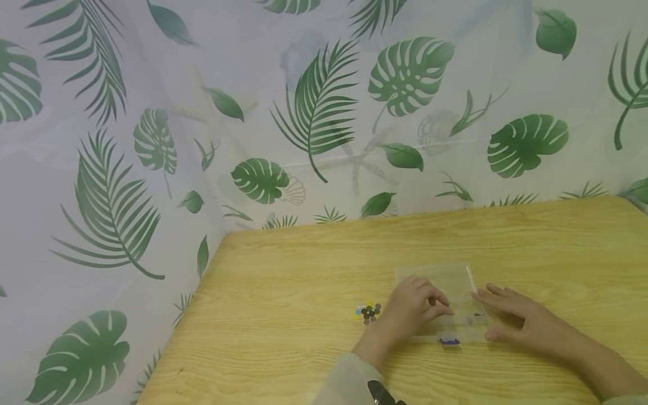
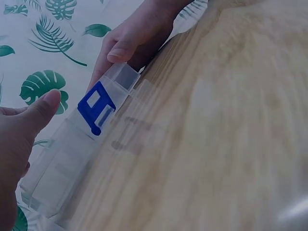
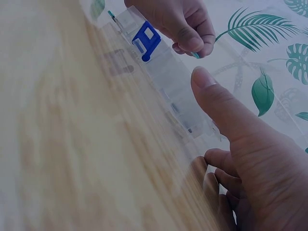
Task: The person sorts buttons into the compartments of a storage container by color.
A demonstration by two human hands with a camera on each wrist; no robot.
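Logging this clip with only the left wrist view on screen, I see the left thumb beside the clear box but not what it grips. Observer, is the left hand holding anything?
Observer: Yes. In the right wrist view, the left hand pinches a small teal piece at its thumb tip.
Operator: Are there loose pieces on the table?
Observer: Yes. The head view shows a cluster of small round pieces, some dark, some yellow or blue, on the table left of the clear box.
Operator: Is the box's lid open?
Observer: It is; the head view shows the clear lid on the side away from the person. I can't tell its exact tilt.
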